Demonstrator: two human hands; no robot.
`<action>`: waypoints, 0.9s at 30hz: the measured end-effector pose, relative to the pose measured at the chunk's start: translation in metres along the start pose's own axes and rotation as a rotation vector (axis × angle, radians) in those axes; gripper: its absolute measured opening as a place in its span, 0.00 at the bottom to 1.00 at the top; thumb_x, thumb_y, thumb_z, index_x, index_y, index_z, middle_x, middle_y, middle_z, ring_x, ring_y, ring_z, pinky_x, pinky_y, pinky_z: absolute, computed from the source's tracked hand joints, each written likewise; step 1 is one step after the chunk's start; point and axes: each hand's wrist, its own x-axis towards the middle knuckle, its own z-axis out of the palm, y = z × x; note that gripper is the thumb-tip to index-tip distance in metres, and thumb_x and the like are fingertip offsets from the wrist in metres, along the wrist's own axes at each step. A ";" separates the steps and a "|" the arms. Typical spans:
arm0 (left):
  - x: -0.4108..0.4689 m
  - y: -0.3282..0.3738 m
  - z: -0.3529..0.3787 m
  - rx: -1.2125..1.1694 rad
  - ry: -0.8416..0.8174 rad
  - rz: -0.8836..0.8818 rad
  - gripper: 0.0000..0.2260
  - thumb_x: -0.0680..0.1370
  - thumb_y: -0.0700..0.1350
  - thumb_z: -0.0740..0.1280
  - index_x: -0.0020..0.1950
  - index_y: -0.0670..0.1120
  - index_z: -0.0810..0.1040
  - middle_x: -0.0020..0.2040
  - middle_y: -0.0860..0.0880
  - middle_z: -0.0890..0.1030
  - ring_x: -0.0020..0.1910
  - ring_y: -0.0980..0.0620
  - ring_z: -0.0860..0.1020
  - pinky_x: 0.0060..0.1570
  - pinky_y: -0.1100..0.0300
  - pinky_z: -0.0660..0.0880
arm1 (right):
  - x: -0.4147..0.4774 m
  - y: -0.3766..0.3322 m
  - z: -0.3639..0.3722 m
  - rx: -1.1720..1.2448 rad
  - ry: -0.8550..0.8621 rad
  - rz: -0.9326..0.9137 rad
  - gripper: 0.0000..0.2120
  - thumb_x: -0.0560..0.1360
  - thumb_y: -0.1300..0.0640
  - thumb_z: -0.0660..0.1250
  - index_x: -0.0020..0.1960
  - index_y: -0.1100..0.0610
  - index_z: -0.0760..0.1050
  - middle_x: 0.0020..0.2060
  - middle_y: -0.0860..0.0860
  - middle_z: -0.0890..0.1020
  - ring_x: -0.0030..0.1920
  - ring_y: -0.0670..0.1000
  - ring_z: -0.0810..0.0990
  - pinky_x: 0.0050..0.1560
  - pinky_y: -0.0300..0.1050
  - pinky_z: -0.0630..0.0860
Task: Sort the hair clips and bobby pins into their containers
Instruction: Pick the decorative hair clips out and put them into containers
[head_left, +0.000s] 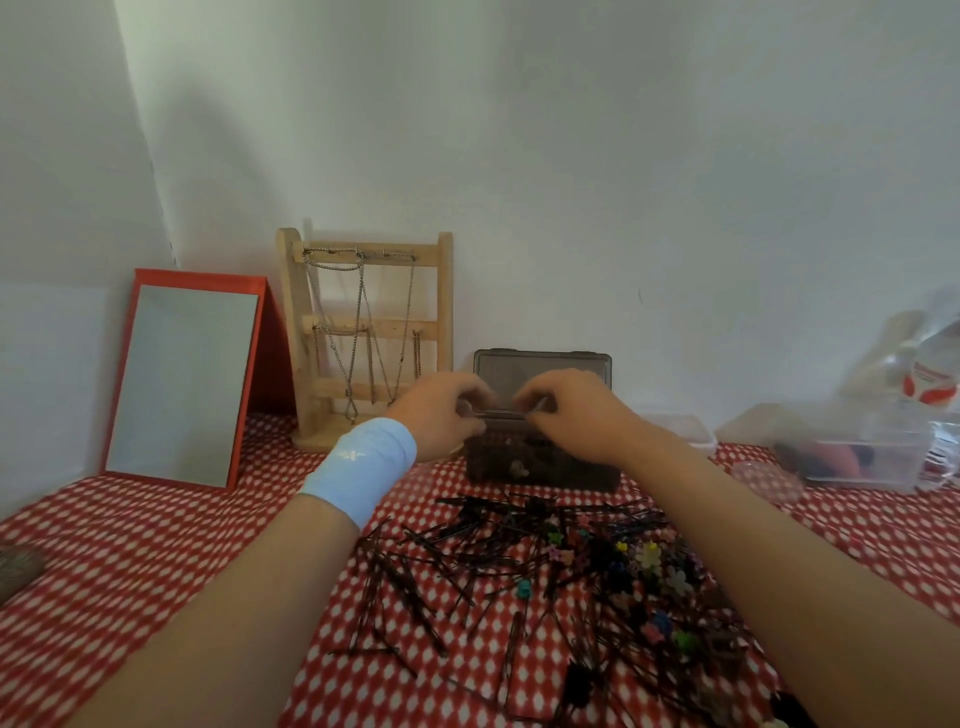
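Note:
A dark translucent box (545, 467) stands at the back of the red checked table with its lid (543, 366) raised. Both hands reach over its open top. My left hand (441, 410), with a pale blue wristband, and my right hand (571, 410) each pinch an end of what looks like a thin dark bobby pin (501, 414) held level above the box. In front of the box lies a heap of dark bobby pins (457, 566), mixed on the right with several small coloured flower clips (649, 566).
A red-framed mirror (182, 384) and a wooden jewellery stand (363, 332) with chains stand at the back left. Clear plastic containers (857, 457) and a plastic bag (924, 374) sit at the back right. The wall is close behind.

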 end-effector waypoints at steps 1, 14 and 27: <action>-0.006 -0.006 -0.005 0.017 -0.002 -0.020 0.09 0.76 0.42 0.72 0.53 0.54 0.79 0.51 0.57 0.80 0.53 0.55 0.79 0.58 0.56 0.76 | 0.000 -0.005 0.002 0.001 -0.024 -0.031 0.10 0.79 0.61 0.68 0.57 0.51 0.83 0.51 0.44 0.83 0.47 0.39 0.77 0.52 0.34 0.74; -0.040 -0.042 -0.019 0.439 -0.296 -0.305 0.23 0.78 0.49 0.68 0.72 0.50 0.70 0.69 0.48 0.74 0.65 0.47 0.74 0.63 0.56 0.72 | -0.001 -0.040 0.045 -0.138 -0.569 -0.144 0.15 0.77 0.56 0.72 0.63 0.50 0.82 0.58 0.45 0.83 0.54 0.45 0.79 0.59 0.41 0.76; -0.038 -0.022 -0.019 0.284 -0.126 -0.085 0.07 0.76 0.52 0.70 0.53 0.55 0.81 0.52 0.56 0.75 0.55 0.54 0.75 0.56 0.59 0.72 | -0.009 -0.022 0.028 0.167 -0.386 -0.058 0.04 0.72 0.59 0.76 0.43 0.51 0.84 0.40 0.44 0.86 0.40 0.44 0.85 0.48 0.42 0.83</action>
